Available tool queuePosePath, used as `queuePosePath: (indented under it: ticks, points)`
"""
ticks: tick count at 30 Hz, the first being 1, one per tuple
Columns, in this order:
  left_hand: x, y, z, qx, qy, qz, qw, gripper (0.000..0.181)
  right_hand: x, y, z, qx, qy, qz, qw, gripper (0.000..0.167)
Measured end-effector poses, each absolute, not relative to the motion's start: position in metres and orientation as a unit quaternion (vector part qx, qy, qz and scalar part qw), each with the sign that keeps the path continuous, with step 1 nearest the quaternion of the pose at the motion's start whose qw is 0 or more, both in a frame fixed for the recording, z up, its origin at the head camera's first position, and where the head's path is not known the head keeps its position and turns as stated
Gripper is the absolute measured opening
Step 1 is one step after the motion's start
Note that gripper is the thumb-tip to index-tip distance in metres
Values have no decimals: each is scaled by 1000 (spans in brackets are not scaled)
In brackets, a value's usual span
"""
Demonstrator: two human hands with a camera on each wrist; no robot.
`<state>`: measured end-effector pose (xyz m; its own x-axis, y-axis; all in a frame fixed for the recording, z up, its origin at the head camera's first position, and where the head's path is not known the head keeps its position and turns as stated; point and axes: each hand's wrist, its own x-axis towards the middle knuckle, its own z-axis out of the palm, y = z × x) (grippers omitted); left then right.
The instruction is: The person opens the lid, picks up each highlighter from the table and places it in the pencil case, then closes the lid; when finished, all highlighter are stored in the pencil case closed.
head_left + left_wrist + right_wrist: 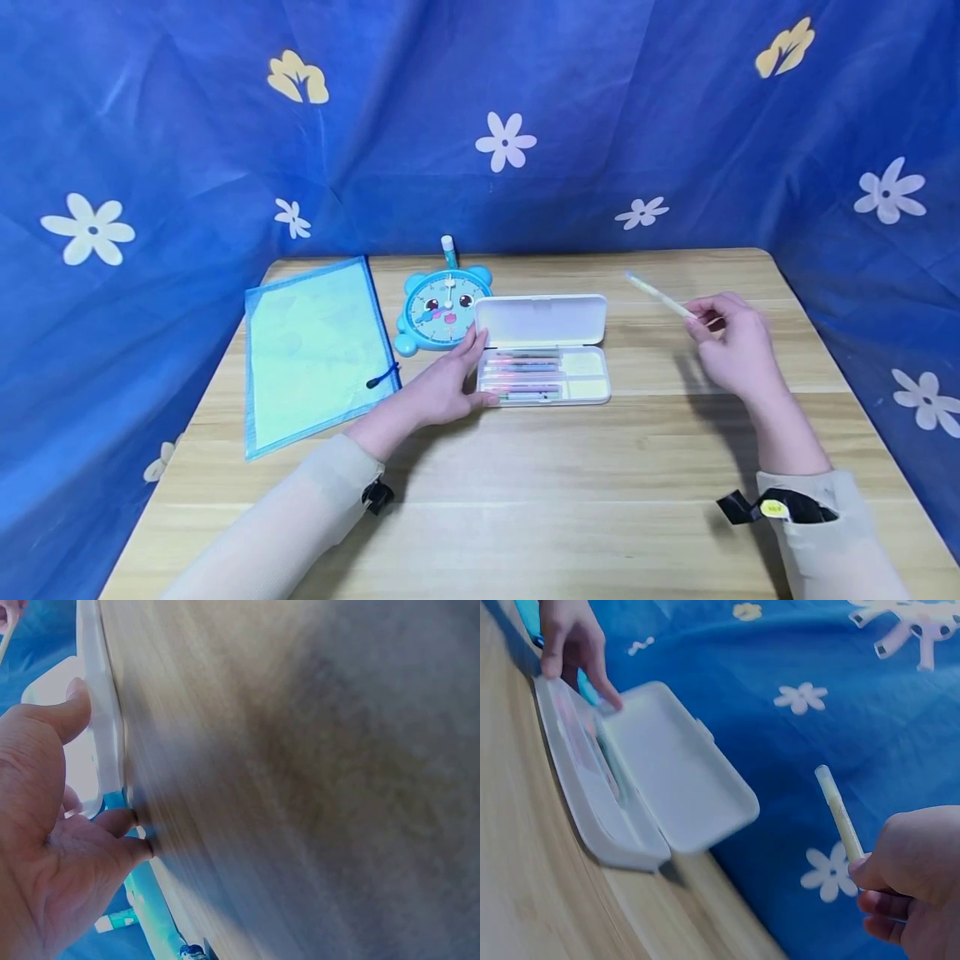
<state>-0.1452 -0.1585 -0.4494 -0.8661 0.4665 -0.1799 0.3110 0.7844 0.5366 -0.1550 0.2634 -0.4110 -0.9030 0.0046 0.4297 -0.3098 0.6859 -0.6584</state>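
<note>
A white pencil case (592, 390) lies on the table with its lid (540, 322) raised and leaning back. Several pens (522, 364) rest in its left part, while bare compartments show at the right. My left hand (438, 387) grips the left end of the case, thumb at the near corner and a finger against the lid. Off to the right, my right hand (738, 346) pinches a slim pale yellow pen (842, 817) by one end, held above the table. The pen's clear far end points up and away from the hand.
Just behind the left hand is a blue cartoon clock (442, 310). A glue stick (449, 252) sits behind the clock. At the left lies a pale zip folder (315, 358) with a blue border and pull. Blue flowered cloth (562, 208) hangs along the table's back edge.
</note>
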Motion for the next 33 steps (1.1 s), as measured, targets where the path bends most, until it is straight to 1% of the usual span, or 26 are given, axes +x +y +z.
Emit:
queuePosePath:
  ticks: [10, 14, 19, 33]
  points:
    - [-144, -159, -453, 207, 934, 251, 150, 114, -151, 229, -404, 161, -884, 396, 188, 12]
    - [-144, -160, -454, 207, 934, 252, 146, 114, -150, 217, -404, 192, -882, 397, 168, 12]
    - [-145, -158, -453, 208, 934, 250, 145, 115, -150, 204, -406, 215, -880, 398, 144, 17]
    - [-146, -158, -453, 206, 935, 249, 147, 114, -151, 170, -422, 264, -877, 391, 88, 14]
